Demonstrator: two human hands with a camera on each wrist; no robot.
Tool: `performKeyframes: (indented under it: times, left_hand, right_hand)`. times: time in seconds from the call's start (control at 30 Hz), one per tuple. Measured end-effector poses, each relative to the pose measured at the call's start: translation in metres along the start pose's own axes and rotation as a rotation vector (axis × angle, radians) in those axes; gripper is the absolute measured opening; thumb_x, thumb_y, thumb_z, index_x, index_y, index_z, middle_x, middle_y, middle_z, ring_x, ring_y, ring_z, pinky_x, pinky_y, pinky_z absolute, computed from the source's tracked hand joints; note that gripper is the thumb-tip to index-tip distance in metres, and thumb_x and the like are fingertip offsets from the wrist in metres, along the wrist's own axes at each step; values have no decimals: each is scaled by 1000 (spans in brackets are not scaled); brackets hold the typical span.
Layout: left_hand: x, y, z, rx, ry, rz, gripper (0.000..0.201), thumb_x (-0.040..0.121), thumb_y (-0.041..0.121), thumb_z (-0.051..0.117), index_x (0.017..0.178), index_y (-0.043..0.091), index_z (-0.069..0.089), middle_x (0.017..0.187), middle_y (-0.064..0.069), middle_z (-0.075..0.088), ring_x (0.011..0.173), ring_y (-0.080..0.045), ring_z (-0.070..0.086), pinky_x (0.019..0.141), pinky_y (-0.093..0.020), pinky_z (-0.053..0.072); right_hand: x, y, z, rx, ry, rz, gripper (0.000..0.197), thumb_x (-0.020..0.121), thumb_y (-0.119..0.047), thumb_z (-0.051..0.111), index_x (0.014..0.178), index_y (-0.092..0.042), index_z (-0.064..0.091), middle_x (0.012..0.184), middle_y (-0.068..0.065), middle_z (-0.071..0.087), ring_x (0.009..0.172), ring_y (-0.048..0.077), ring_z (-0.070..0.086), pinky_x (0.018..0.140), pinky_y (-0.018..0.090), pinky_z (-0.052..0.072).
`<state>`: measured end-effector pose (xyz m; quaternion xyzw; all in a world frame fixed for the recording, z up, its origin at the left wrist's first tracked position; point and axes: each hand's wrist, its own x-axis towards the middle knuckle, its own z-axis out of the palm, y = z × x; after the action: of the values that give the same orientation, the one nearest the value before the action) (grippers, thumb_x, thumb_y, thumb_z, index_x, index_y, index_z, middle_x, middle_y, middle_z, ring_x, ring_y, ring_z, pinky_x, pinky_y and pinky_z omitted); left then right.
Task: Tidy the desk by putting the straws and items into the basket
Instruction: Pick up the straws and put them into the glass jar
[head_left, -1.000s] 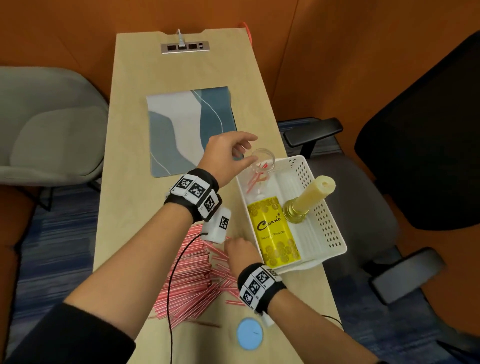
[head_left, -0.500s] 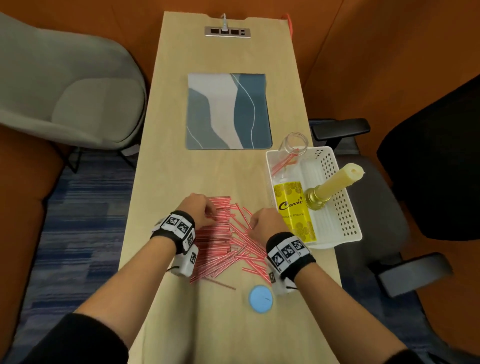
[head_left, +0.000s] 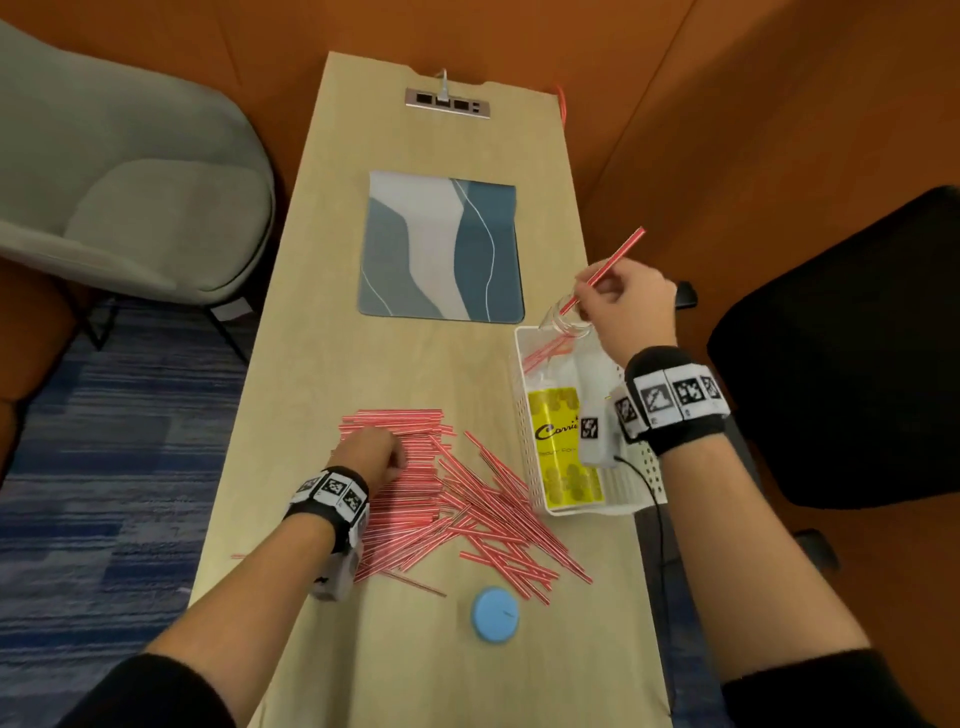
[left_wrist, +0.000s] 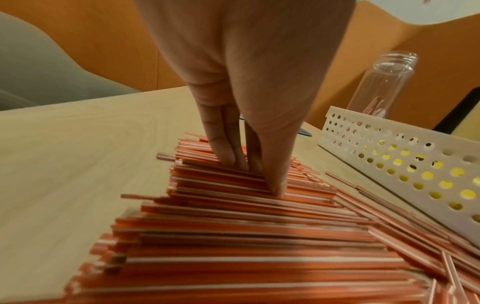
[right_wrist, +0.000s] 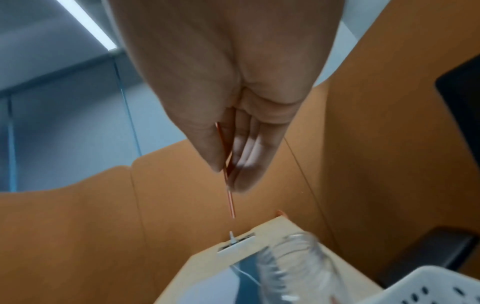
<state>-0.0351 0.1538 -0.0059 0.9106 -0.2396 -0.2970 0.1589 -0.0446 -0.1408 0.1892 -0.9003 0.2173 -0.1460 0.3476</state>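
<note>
Many red-and-white straws (head_left: 441, 499) lie in a heap on the wooden desk. My left hand (head_left: 379, 454) is over the heap's left part, and its straight fingertips (left_wrist: 226, 158) and thumb press down on the straws (left_wrist: 233, 216). My right hand (head_left: 584, 306) pinches a single straw (head_left: 618, 254) between thumb and fingers (right_wrist: 241, 164), with its lower end at the mouth of a clear jar (head_left: 563, 325). The jar leans in the far end of the white perforated basket (head_left: 519, 395) and holds a few straws. My right wrist hides part of the basket.
A yellow box (head_left: 563, 452) lies in the basket. A blue round lid (head_left: 493, 614) sits near the desk's front edge. A blue-grey mat (head_left: 441, 244) and a socket panel (head_left: 447, 101) lie farther back. A black chair (head_left: 857, 338) stands right, a grey one (head_left: 119, 182) left.
My right hand has lifted off the heap with one straw and moved up and right to the jar's mouth. My left hand stays on the heap.
</note>
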Motion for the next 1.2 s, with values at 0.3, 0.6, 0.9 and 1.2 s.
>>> performKeyframes:
  times: [0.3,0.6,0.9,1.2]
  left_hand:
    - [-3,1,-19,-104,92,45,14,77,12,78,79,26,74,79,12,70,76,-7,63,79,-23,53]
    - [6,17,-59,-269,214,77,17,69,10,85,69,25,77,65,13,69,67,-3,66,80,-25,56]
    - [36,94,-126,-530,507,267,12,73,24,86,77,19,76,73,2,74,69,-17,70,73,-33,59]
    - [94,201,-176,-546,442,533,14,73,26,86,77,19,75,78,6,75,71,-6,71,70,-19,56]
  right_hand:
    - [35,47,24,-149,-11,79,14,86,-13,66,97,-15,73,79,-2,69,74,13,65,89,34,56]
    - [11,56,23,46,133,71,25,86,-13,67,110,-21,65,84,-3,65,60,3,53,67,22,49]
    - [-96,60,85,-2,-528,173,11,80,-9,66,82,-17,73,67,-8,62,63,11,60,66,24,51]
    - [-152,81,149,-542,-811,26,25,90,-5,61,115,-8,64,111,14,68,103,32,67,87,40,56]
